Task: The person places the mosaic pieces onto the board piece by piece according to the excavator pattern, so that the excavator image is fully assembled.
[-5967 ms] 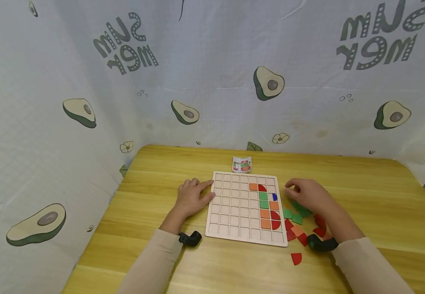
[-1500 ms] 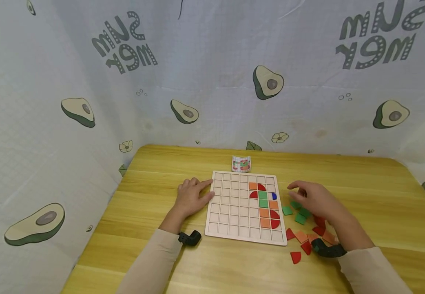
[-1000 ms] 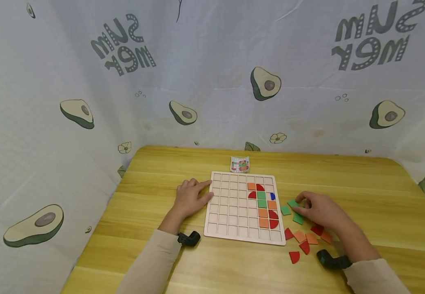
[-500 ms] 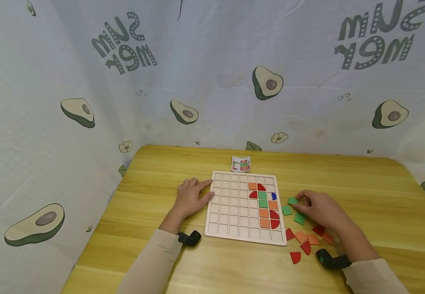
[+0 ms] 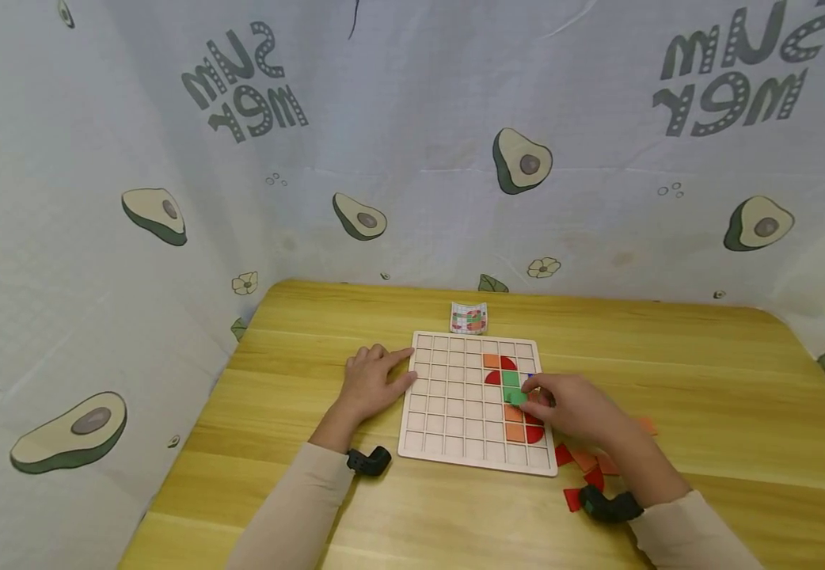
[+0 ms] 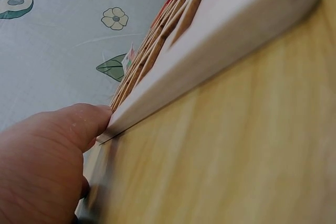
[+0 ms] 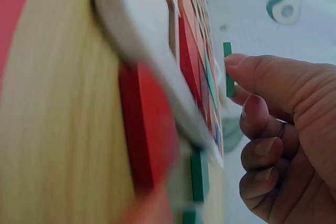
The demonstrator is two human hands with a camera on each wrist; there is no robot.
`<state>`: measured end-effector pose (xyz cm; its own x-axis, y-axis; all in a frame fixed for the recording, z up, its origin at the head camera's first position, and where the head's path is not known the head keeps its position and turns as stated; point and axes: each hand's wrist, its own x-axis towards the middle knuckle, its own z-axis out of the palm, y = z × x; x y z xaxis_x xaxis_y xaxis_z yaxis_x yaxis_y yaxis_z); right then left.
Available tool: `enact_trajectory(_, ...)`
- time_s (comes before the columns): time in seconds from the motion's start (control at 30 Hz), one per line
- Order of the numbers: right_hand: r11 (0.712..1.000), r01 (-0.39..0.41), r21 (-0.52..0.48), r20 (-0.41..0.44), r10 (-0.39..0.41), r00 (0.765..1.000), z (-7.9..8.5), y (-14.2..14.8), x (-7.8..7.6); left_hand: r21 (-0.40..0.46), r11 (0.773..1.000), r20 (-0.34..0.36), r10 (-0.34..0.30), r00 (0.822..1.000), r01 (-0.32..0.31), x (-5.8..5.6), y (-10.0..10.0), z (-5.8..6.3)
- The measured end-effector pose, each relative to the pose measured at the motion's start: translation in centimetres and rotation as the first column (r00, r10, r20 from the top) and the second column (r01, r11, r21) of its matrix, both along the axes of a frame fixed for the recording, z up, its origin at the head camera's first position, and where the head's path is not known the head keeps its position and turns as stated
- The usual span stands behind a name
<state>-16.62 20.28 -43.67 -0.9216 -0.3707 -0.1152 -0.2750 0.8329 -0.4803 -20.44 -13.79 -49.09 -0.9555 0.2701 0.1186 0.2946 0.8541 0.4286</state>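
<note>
My right hand [image 5: 576, 408] pinches a green square tile [image 5: 517, 397] between thumb and index finger, above the right part of the wooden grid board [image 5: 435, 423]. In the right wrist view the tile [image 7: 230, 85] is edge-on, apart from the board, with the other fingers curled. My left hand [image 5: 372, 384] rests at the board's left edge, thumb and index finger extended onto the rim; the left wrist view shows the thumb [image 6: 86, 121] touching it. Orange squares [image 5: 515, 432], green squares [image 5: 510, 378] and red quarter-round tiles [image 5: 493, 378] sit in cells. The right hand hides some cells.
Loose red tiles [image 5: 572, 499] and orange tiles [image 5: 583, 461] lie right of the board, partly under the right forearm. Loose green tiles [image 7: 199, 177] show in the right wrist view. Behind the board stands a curved pattern card [image 5: 469, 319]; a printed curtain [image 5: 427, 158] hangs behind the table.
My right hand has carried a green tile left from the loose pile to over the board. Since the oldest frame, a red quarter-round tile was added. My left hand stays put.
</note>
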Motion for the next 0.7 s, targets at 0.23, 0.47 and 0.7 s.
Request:
enact_trajectory(0.23,1.000,-0.029,-0.012,0.022,0.029,0.999,-0.5,-2.3,-0.6,-0.008,1.000,-0.009,-0.005,1.000,0.005,0.0,0.0,-0.1)
enact_trajectory(0.47,1.000,0.010,-0.011,0.016,-0.010,1.000,-1.4,-3.3,-1.2,-0.004,1.000,-0.015,-0.005,1.000,0.005,0.0,0.1,0.0)
enact_trajectory(0.7,0.999,0.040,-0.013,0.002,-0.040,0.999,-1.8,-3.6,-1.4,-0.012,1.000,-0.003,0.007,1.000,-0.007,-0.1,0.1,0.0)
